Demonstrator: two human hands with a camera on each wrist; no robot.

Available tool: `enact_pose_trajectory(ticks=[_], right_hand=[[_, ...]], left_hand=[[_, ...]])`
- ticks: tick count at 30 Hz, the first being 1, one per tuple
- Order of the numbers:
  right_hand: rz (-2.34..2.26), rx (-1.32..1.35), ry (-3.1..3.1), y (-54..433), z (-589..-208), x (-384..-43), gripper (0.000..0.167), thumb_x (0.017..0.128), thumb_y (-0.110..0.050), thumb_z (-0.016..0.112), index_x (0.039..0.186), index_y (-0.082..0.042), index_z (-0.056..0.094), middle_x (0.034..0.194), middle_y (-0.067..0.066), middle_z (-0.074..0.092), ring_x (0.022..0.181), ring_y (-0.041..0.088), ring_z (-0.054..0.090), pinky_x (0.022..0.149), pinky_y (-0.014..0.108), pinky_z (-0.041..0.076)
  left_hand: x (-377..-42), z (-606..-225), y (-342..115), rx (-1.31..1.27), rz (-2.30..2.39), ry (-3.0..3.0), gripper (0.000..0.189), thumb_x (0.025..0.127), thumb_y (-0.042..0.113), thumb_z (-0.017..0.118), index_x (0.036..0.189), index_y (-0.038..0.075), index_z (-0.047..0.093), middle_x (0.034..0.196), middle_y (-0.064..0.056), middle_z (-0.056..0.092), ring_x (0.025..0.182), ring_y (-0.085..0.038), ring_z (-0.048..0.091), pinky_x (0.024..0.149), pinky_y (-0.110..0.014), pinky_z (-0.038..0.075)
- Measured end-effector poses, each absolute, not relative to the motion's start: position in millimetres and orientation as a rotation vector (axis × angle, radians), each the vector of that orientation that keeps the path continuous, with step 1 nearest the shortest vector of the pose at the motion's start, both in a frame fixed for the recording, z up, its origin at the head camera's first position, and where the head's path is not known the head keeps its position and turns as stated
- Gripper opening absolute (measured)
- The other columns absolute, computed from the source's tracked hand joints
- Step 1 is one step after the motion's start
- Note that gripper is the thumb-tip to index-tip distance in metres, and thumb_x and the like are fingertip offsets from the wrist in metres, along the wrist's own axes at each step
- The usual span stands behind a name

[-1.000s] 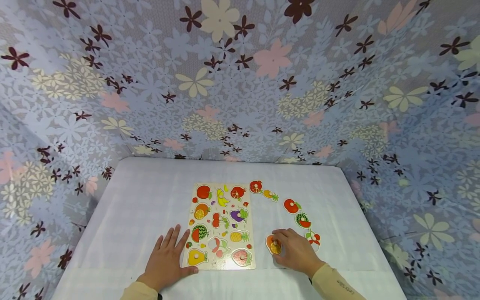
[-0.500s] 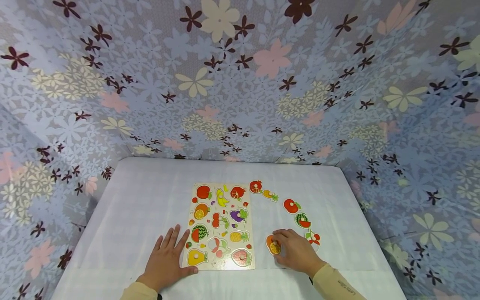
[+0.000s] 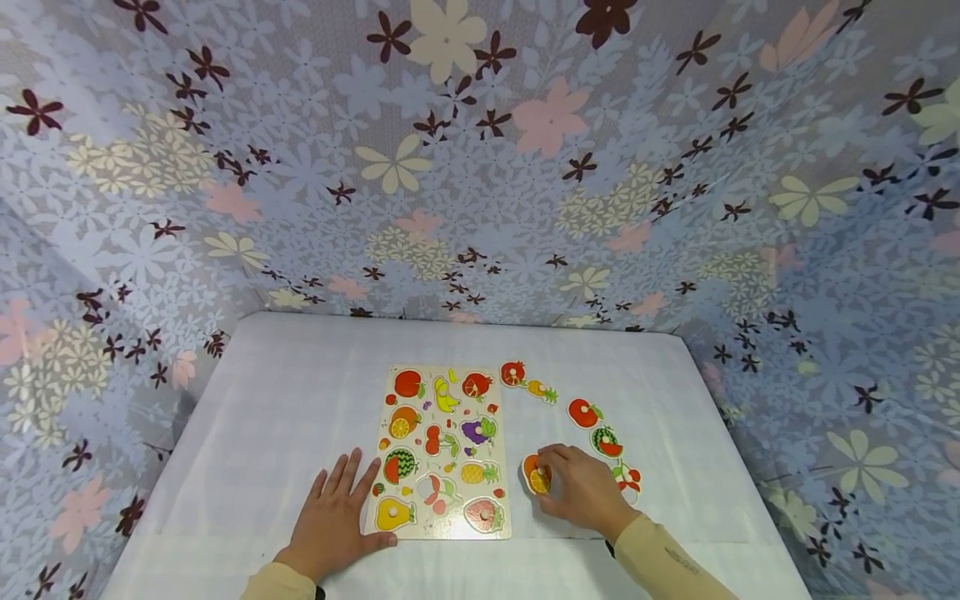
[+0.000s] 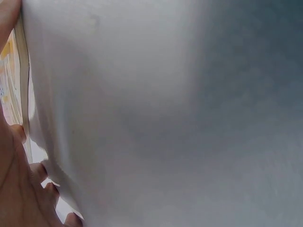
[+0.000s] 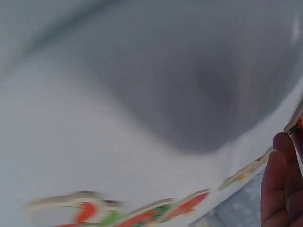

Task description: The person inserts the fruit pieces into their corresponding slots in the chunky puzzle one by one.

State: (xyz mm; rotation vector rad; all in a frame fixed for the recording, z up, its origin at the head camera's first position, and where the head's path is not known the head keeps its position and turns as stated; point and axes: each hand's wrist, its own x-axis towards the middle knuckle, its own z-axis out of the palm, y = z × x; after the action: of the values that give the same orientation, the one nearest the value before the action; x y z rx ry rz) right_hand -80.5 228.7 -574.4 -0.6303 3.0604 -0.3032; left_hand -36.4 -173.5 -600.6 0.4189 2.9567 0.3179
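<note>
My right hand (image 3: 587, 490) pinches the orange puzzle piece (image 3: 532, 468) by its knob, just right of the wooden fruit puzzle board (image 3: 450, 525). In the right wrist view, the edge of this piece (image 5: 295, 122) shows at the fingertips. My left hand (image 3: 330, 523) lies flat with spread fingers, its forefinger and thumb at the board's left edge. Among the fruits on the board, a pear (image 3: 393, 514) and grapes (image 3: 478, 431) carry white knobs. The left wrist view shows mostly blurred table cover, with the fingers at its left side.
Several loose pieces curve along the right: a pomegranate (image 3: 512, 374), a pineapple (image 3: 541, 390), an apple (image 3: 583, 412), a watermelon (image 3: 606, 442) and cherries (image 3: 627, 478). A white cover (image 3: 300, 375) lies over the table, and a flowered curtain (image 3: 465, 208) hangs behind and at both sides.
My right hand has shifted slightly left and away from me, bringing the orange piece closer to the board. My left hand has stayed in place.
</note>
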Motion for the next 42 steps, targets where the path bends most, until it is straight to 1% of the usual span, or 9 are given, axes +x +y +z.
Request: enact_pose_trajectory(ticks=[7, 13, 16, 20, 22, 27, 32, 38, 42], right_hand=[[-0.325, -0.712, 3.077, 186.7, -568.0, -103.4, 0.051, 0.072, -0.046, 0.083, 0.115, -0.020, 0.070, 0.117, -0.005, 0.066, 0.101, 0.014, 0.064, 0.084, 0.033, 0.056], [-0.345, -0.746, 3.045, 138.8, -563.0, -125.3, 0.050, 0.074, -0.047, 0.081, 0.115, -0.020, 0.069, 0.117, -0.004, 0.066, 0.101, 0.016, 0.064, 0.084, 0.035, 0.056], [-0.353, -0.772, 3.022, 115.5, -562.9, -135.4, 0.046, 0.076, -0.046, 0.080, 0.112, -0.020, 0.069, 0.113, -0.005, 0.066, 0.093, 0.013, 0.064, 0.077, 0.032, 0.056], [-0.380, -0.792, 2.992, 87.1, -565.3, -146.8, 0.039, 0.077, -0.047, 0.078, 0.105, -0.021, 0.068, 0.105, -0.007, 0.065, 0.080, 0.009, 0.060, 0.066, 0.027, 0.054], [-0.385, -0.799, 2.989, 74.5, -566.5, -151.7, 0.037, 0.077, -0.046, 0.078, 0.104, -0.021, 0.068, 0.103, -0.008, 0.064, 0.078, 0.008, 0.059, 0.063, 0.025, 0.053], [-0.350, -0.805, 3.001, 48.7, -570.3, -161.1, 0.038, 0.079, -0.048, 0.075, 0.105, -0.021, 0.070, 0.107, -0.007, 0.066, 0.082, 0.009, 0.063, 0.063, 0.026, 0.054], [-0.344, -0.756, 3.011, 29.2, -574.7, -167.4, 0.039, 0.080, -0.051, 0.074, 0.104, -0.021, 0.069, 0.105, -0.005, 0.065, 0.079, 0.011, 0.062, 0.060, 0.029, 0.054], [-0.264, -0.706, 3.033, 14.9, -579.5, -172.9, 0.042, 0.080, -0.052, 0.074, 0.106, -0.019, 0.070, 0.103, -0.004, 0.065, 0.082, 0.014, 0.062, 0.066, 0.037, 0.056], [-0.222, -0.718, 3.033, 9.2, -582.8, -174.6, 0.042, 0.081, -0.052, 0.074, 0.107, -0.019, 0.070, 0.105, -0.003, 0.065, 0.082, 0.015, 0.062, 0.066, 0.039, 0.056]], left_hand=[[-36.0, -603.3, -177.5, 0.422, 0.349, 2.942, 0.115, 0.069, 0.086, 0.061, 0.156, 0.015, 0.035, 0.162, -0.019, 0.021, 0.146, -0.040, 0.023, 0.115, -0.062, 0.017], [-35.7, -603.9, -178.8, 0.439, 0.367, 2.967, 0.115, 0.069, 0.085, 0.062, 0.156, 0.014, 0.036, 0.162, -0.019, 0.022, 0.145, -0.040, 0.024, 0.115, -0.061, 0.018], [-35.1, -602.4, -178.5, 0.451, 0.376, 2.969, 0.114, 0.070, 0.083, 0.064, 0.155, 0.013, 0.037, 0.161, -0.020, 0.023, 0.145, -0.041, 0.025, 0.114, -0.062, 0.019], [-34.5, -600.4, -177.2, 0.444, 0.383, 2.954, 0.113, 0.070, 0.082, 0.065, 0.155, 0.013, 0.037, 0.161, -0.020, 0.023, 0.145, -0.041, 0.025, 0.114, -0.062, 0.019], [-34.6, -600.5, -176.7, 0.438, 0.377, 2.949, 0.113, 0.070, 0.082, 0.065, 0.155, 0.014, 0.037, 0.161, -0.019, 0.023, 0.145, -0.040, 0.025, 0.114, -0.061, 0.020], [-34.7, -601.3, -176.6, 0.444, 0.371, 2.951, 0.112, 0.071, 0.082, 0.064, 0.156, 0.015, 0.036, 0.162, -0.019, 0.023, 0.145, -0.040, 0.025, 0.114, -0.061, 0.021], [-35.5, -605.2, -178.9, 0.451, 0.334, 2.960, 0.114, 0.071, 0.086, 0.060, 0.157, 0.016, 0.034, 0.162, -0.018, 0.021, 0.146, -0.038, 0.024, 0.115, -0.060, 0.020], [-38.5, -608.5, -181.5, 0.485, 0.341, 2.996, 0.115, 0.070, 0.087, 0.058, 0.156, 0.015, 0.035, 0.162, -0.018, 0.023, 0.146, -0.038, 0.024, 0.114, -0.060, 0.021], [-38.9, -611.1, -183.0, 0.483, 0.308, 3.011, 0.115, 0.070, 0.088, 0.056, 0.157, 0.016, 0.033, 0.162, -0.018, 0.022, 0.146, -0.037, 0.025, 0.114, -0.059, 0.022]])
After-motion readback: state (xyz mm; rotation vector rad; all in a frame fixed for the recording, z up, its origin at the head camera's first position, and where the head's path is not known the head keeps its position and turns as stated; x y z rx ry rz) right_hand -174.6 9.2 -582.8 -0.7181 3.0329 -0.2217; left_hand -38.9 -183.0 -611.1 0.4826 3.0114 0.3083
